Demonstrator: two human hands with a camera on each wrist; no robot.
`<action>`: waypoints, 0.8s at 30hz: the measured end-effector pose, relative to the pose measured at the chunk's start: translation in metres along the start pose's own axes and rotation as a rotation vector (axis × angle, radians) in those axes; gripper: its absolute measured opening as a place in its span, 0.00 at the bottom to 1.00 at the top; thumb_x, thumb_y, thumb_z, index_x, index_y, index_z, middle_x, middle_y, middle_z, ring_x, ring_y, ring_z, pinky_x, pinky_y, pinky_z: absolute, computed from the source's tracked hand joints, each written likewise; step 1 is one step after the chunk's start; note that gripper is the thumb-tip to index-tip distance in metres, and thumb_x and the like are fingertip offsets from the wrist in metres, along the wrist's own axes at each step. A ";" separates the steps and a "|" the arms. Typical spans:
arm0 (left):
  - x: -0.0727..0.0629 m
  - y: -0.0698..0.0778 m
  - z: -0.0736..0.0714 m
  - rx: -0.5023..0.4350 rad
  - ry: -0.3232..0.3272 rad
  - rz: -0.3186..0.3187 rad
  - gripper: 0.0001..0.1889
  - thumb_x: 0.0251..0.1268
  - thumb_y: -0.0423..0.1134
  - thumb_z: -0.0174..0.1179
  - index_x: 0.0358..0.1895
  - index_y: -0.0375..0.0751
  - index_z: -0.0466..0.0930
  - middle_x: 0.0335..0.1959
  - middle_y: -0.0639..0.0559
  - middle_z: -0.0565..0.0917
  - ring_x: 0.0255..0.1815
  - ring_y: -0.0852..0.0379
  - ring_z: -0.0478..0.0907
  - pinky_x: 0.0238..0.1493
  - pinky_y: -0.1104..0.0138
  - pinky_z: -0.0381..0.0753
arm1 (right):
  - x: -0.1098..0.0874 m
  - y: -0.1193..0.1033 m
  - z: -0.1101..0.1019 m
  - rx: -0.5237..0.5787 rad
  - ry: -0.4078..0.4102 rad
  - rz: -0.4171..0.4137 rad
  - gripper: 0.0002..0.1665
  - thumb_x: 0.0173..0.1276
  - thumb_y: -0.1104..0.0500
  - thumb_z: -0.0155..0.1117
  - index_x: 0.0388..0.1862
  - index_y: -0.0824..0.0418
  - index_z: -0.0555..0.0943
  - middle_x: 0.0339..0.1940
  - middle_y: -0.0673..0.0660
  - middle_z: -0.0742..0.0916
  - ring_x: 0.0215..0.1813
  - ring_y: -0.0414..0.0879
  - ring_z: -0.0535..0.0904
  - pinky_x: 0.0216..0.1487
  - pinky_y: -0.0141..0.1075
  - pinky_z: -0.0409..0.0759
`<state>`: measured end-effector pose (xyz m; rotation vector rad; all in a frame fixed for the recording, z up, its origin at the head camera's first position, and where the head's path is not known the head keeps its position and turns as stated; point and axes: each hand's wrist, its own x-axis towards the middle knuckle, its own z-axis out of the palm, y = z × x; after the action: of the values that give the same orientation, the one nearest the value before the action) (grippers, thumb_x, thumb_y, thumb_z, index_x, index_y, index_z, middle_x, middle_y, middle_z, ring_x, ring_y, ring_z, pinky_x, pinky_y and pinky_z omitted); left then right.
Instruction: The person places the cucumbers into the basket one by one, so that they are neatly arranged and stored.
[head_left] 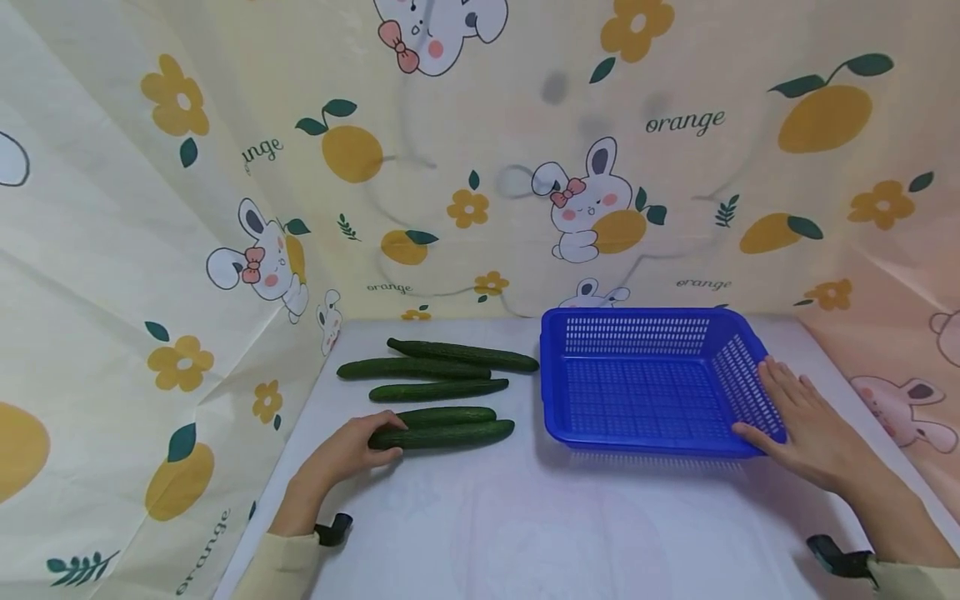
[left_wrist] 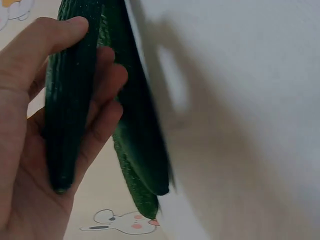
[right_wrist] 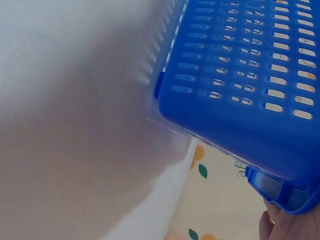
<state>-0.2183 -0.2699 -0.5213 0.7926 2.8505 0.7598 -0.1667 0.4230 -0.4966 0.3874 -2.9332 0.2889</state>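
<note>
Here on the left, the left hand (head_left: 348,452) pinches the nearest cucumber (head_left: 450,436) by its left end, thumb on one side, fingers curled on the other; whether it is off the table (head_left: 525,525) yet, I can't tell! Right behind it lies a second cucumber (head_left: 450,415), close alongside. Further back, three more wait on the table: a slim cucumber (head_left: 438,390), a longer cucumber (head_left: 412,368) and the rearmost cucumber (head_left: 468,353), whose right end comes right up beside the basket; touching or not, hard to call.

And on to the blue basket (head_left: 630,442): not one cucumber in it. So the score, I'd judge, is early doors: one cucumber in the grip, four lying loose, none inside.

Far right, the right hand (head_left: 810,429) rests on the basket's right rim, fingers straight, thumb spread apart at the near corner, seemingly steadying it.
</note>
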 end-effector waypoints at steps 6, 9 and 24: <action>-0.003 0.016 -0.013 -0.045 0.020 0.032 0.15 0.70 0.39 0.74 0.57 0.51 0.85 0.53 0.59 0.88 0.56 0.54 0.85 0.63 0.49 0.83 | -0.002 0.001 0.001 0.015 0.018 -0.014 0.65 0.75 0.37 0.65 0.87 0.74 0.41 0.87 0.76 0.47 0.89 0.54 0.25 0.82 0.38 0.17; -0.004 0.024 -0.020 -0.043 0.044 0.038 0.16 0.71 0.40 0.74 0.58 0.50 0.85 0.53 0.58 0.88 0.57 0.54 0.85 0.63 0.49 0.84 | -0.003 0.001 0.002 0.023 0.026 -0.021 0.65 0.76 0.37 0.65 0.87 0.74 0.41 0.88 0.76 0.46 0.89 0.54 0.25 0.83 0.38 0.17; 0.015 0.063 -0.026 -0.135 0.332 0.062 0.20 0.71 0.38 0.74 0.63 0.44 0.83 0.59 0.49 0.88 0.62 0.47 0.85 0.64 0.46 0.83 | -0.003 -0.002 0.000 0.027 0.012 -0.005 0.64 0.76 0.38 0.64 0.87 0.73 0.40 0.88 0.75 0.45 0.89 0.56 0.25 0.81 0.37 0.16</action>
<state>-0.2074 -0.2273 -0.4671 0.8053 3.0241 1.1811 -0.1635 0.4215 -0.4965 0.3953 -2.9193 0.3297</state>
